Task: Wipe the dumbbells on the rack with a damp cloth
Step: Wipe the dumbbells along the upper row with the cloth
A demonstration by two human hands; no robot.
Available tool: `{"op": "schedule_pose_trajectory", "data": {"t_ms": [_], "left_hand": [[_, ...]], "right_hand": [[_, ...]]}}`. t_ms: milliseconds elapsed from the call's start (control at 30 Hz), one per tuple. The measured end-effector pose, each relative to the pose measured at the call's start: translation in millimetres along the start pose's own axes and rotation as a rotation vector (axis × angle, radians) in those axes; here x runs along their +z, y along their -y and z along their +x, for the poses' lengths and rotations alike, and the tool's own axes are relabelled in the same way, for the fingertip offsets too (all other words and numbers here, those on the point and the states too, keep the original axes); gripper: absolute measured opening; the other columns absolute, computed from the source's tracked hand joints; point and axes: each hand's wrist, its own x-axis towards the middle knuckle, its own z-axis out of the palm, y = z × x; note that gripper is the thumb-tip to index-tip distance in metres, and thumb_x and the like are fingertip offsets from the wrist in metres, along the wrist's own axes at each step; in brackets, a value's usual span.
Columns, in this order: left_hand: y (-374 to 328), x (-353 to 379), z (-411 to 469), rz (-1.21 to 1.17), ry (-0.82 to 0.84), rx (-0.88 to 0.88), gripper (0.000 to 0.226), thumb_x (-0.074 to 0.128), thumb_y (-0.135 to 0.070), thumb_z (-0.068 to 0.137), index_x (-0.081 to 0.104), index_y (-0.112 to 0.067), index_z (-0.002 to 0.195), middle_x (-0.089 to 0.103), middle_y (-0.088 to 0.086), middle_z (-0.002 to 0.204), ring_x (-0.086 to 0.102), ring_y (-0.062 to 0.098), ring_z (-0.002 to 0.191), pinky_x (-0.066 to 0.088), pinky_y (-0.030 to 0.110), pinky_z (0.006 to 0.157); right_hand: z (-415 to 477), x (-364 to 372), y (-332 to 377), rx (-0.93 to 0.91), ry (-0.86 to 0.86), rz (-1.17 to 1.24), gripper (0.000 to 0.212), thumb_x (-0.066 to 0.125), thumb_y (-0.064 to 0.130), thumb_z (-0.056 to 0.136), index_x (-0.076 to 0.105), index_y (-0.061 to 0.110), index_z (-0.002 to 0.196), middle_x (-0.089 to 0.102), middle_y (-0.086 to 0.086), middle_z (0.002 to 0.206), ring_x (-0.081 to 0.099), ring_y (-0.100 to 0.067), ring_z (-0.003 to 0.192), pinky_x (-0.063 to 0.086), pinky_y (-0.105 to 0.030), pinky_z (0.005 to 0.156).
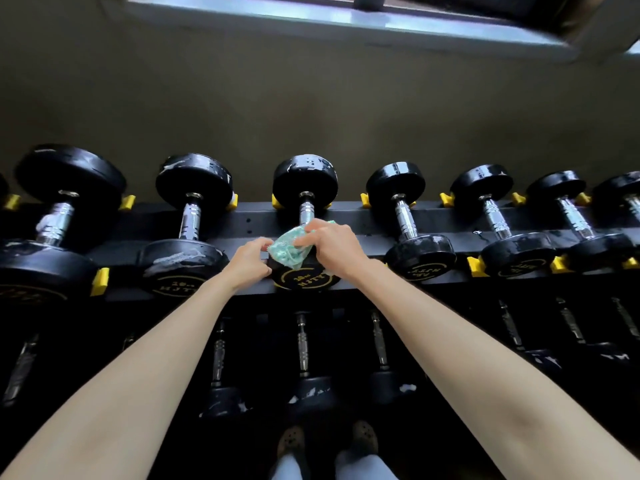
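Hemming cloth [289, 251] and dumbbell [304, 178]: neighbours [403, 216], yellow stops [99, 281].

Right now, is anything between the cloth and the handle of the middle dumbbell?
Nothing visible. The right hand holds the cloth on the near head of the middle dumbbell; its chrome handle, just beyond the cloth, is bare.

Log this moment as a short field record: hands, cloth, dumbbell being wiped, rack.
right hand: grips the green cloth, pressing it on the dumbbell's near head
left hand: at that head's left edge, fingertips by the cloth; grip unclear
in work: middle dumbbell, top row of the rack
marks: white smears on neighbouring heads
below: lower dumbbells, dim
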Motion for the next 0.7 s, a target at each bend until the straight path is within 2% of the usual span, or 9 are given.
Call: {"op": "schedule_pose_trajectory", "data": {"t_ms": [100, 200, 267, 333, 433, 533, 567, 633, 700], "left_hand": [[-7.3, -1.2, 4.4, 0.070, 0.000, -0.019, 0.051, 0.058, 0.006, 0.080, 0.052, -0.010, 0.128, 0.055, 0.008, 0.128, 0.052, 0.022, 0.111, 0.040, 0.024, 0.083], [-17.1, 0.8, 7.0, 0.151, -0.008, -0.054, 0.048, 0.056, 0.001, 0.083, 0.050, -0.009, 0.130, 0.055, 0.010, 0.129, 0.050, 0.024, 0.118, 0.038, 0.025, 0.085], [-21.7, 2.1, 7.7, 0.198, -0.005, -0.066, 0.046, 0.054, -0.004, 0.087, 0.047, -0.010, 0.132, 0.052, 0.010, 0.131, 0.048, 0.025, 0.119, 0.036, 0.025, 0.086], [-24.8, 4.5, 8.7, 0.202, -0.002, -0.092, 0.046, 0.051, -0.004, 0.089, 0.046, -0.013, 0.133, 0.050, 0.011, 0.132, 0.048, 0.026, 0.119, 0.036, 0.027, 0.087], [-27.6, 6.8, 9.4, 0.170, -0.024, -0.117, 0.050, 0.040, 0.003, 0.087, 0.049, -0.017, 0.132, 0.052, 0.014, 0.130, 0.048, 0.029, 0.118, 0.039, 0.031, 0.091], [-30.7, 9.8, 8.3, 0.144, -0.059, -0.144, 0.053, 0.033, 0.006, 0.086, 0.050, -0.016, 0.132, 0.052, 0.016, 0.130, 0.047, 0.031, 0.119, 0.040, 0.032, 0.091], [-32.7, 11.5, 7.2, 0.151, -0.071, -0.155, 0.052, 0.033, 0.005, 0.087, 0.048, -0.015, 0.133, 0.051, 0.015, 0.133, 0.045, 0.031, 0.121, 0.038, 0.032, 0.094], [-37.1, 15.4, 6.2, 0.168, -0.087, -0.173, 0.052, 0.033, 0.003, 0.089, 0.045, -0.015, 0.136, 0.046, 0.015, 0.137, 0.041, 0.032, 0.125, 0.034, 0.034, 0.099], [-39.7, 19.8, 6.2, 0.178, -0.095, -0.198, 0.052, 0.033, 0.001, 0.089, 0.042, -0.017, 0.137, 0.043, 0.017, 0.139, 0.040, 0.034, 0.125, 0.034, 0.037, 0.102]], "right_hand": [[-18.5, 0.3, -7.9, -0.111, -0.001, -0.158, 0.054, 0.043, -0.007, 0.089, 0.058, 0.026, 0.129, 0.045, -0.006, 0.135, 0.054, -0.030, 0.105, 0.028, -0.030, 0.068], [-30.7, 3.8, -15.4, -0.228, -0.022, -0.217, 0.051, 0.055, -0.007, 0.083, 0.063, 0.023, 0.122, 0.050, -0.013, 0.119, 0.054, -0.029, 0.105, 0.030, -0.029, 0.060], [-34.2, 2.6, -16.2, -0.330, -0.028, -0.292, 0.049, 0.077, -0.005, 0.061, 0.072, 0.022, 0.102, 0.058, -0.012, 0.098, 0.061, -0.027, 0.085, 0.028, -0.022, 0.048], [-34.5, 5.8, -21.7, -0.378, -0.083, -0.371, 0.051, 0.084, 0.000, 0.041, 0.073, 0.024, 0.086, 0.057, -0.007, 0.088, 0.061, -0.021, 0.068, 0.021, -0.015, 0.042], [-39.4, 15.8, -35.2, -0.496, -0.127, -0.475, 0.032, 0.073, 0.009, 0.051, 0.073, 0.024, 0.080, 0.038, -0.003, 0.096, 0.058, -0.018, 0.071, 0.027, -0.017, 0.038], [-46.4, 29.8, -60.0, -0.532, -0.181, -0.505, 0.018, 0.058, 0.012, 0.066, 0.072, 0.022, 0.071, 0.033, -0.002, 0.095, 0.049, -0.018, 0.077, 0.037, -0.021, 0.043], [-49.5, 31.8, -65.7, -0.507, -0.178, -0.481, 0.014, 0.066, 0.011, 0.062, 0.072, 0.021, 0.070, 0.034, -0.003, 0.095, 0.053, -0.019, 0.074, 0.039, -0.021, 0.044], [-52.9, 35.4, -72.0, -0.462, -0.133, -0.427, 0.026, 0.081, 0.011, 0.048, 0.072, 0.019, 0.071, 0.045, -0.006, 0.095, 0.059, -0.022, 0.066, 0.039, -0.020, 0.043], [-53.3, 37.1, -73.7, -0.435, -0.095, -0.411, 0.032, 0.086, 0.012, 0.041, 0.072, 0.018, 0.070, 0.051, -0.007, 0.091, 0.060, -0.021, 0.064, 0.038, -0.019, 0.043]]}}
